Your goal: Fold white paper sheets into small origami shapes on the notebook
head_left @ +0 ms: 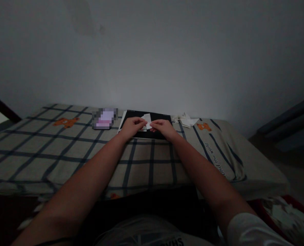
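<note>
From the head view I count two bare hands at one folded piece of white paper point(148, 118), over the middle of one flat black rectangular pad point(159, 116). The left hand point(132, 127) pinches its left side; the right hand point(164, 127) pinches its lower right edge. On the checked beige-and-navy cloth point(144, 150), one phone with a lit lilac screen point(106, 118) lies left of the pad, one loose heap of white paper scraps point(187, 121) to its right.
</note>
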`<state>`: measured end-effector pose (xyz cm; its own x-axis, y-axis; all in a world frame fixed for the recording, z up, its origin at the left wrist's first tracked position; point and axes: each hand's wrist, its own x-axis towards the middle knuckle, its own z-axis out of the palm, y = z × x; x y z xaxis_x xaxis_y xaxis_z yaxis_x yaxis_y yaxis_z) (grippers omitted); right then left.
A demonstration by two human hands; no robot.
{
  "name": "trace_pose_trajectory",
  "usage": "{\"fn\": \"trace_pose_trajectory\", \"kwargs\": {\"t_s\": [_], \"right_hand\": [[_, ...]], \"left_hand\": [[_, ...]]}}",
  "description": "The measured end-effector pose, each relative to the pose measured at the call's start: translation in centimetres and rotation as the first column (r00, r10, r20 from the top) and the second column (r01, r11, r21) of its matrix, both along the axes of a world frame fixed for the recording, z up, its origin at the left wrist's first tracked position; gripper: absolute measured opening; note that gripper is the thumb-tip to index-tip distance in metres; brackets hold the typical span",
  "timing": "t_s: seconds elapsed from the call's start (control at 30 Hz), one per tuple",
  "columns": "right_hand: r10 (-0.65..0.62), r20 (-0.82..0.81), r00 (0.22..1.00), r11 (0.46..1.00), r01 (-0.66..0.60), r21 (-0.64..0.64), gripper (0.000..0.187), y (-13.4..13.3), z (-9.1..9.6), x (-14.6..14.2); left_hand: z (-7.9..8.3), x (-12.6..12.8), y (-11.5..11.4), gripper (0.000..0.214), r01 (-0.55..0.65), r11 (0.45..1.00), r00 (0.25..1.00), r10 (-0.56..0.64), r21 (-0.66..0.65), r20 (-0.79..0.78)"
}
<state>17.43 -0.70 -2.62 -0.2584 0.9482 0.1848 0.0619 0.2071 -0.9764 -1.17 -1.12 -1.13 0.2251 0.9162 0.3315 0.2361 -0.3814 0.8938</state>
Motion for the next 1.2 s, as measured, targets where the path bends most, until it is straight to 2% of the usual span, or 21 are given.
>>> {"fn": "trace_pose_trajectory", "kwargs": {"t_s": [0.4,0.67,0.9,1.2], "right_hand": [[0.056,-0.048,0.997,0.998,-0.056,0.001,0.024,0.26,-0.41,0.01],[0.078,-0.046,0.996,0.995,-0.081,-0.053,0.024,-0.32,0.17,-0.11],[0.021,-0.074,0.997,0.983,-0.007,0.184,0.026,-0.26,0.18,-0.15],[-0.079,0.165,0.983,0.904,0.001,0.427,0.019,-0.38,0.15,0.12]], "left_hand": [[0.19,0.17,-0.08,0.026,-0.057,0.998,0.998,0.057,0.028,0.004],[0.54,0.25,-0.28,0.026,-0.024,0.999,0.995,0.028,-0.040,0.091],[-0.09,0.09,0.49,0.026,0.023,0.988,0.975,0.012,-0.155,0.223],[-0.11,0.40,0.35,0.029,0.066,0.970,0.960,0.003,-0.234,0.281]]}}
